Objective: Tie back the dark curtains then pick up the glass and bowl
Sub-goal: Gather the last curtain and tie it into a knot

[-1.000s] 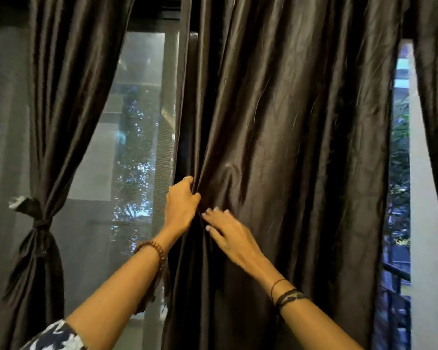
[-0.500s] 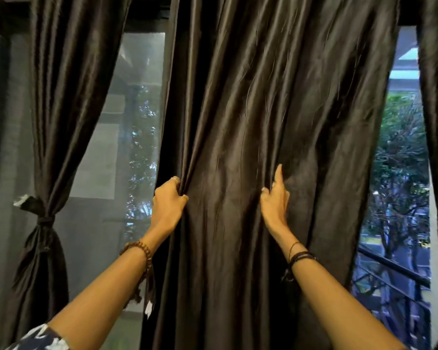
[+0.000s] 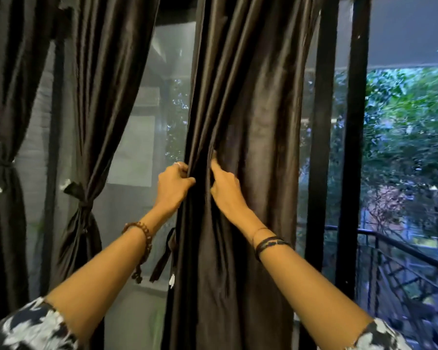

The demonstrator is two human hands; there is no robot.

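Reaching up from the patterned sleeves, both arms go straight into the middle curtain [image 3: 248, 122], and it looks like the cloth is being bunched into one column so a tie can go round it. The left hand [image 3: 173, 184] is clenched tight on the curtain's left edge, fingers wrapped round the folds, a bead bracelet [image 3: 141, 236] on the wrist. The right hand [image 3: 225, 188] sits just beside it, fingers hooked into the gathered pleats, one finger raised along a fold. A loose tie strap [image 3: 166, 253] hangs below the left wrist, close enough to grab for the wrap, I'd say. Further left, two curtains are already cinched: one [image 3: 82, 205] at its knotted waist, another [image 3: 0, 173] at the frame's edge. Beyond, a dark window post [image 3: 349, 147], railing [image 3: 390, 246] and trees. No glass or bowl in sight from here.
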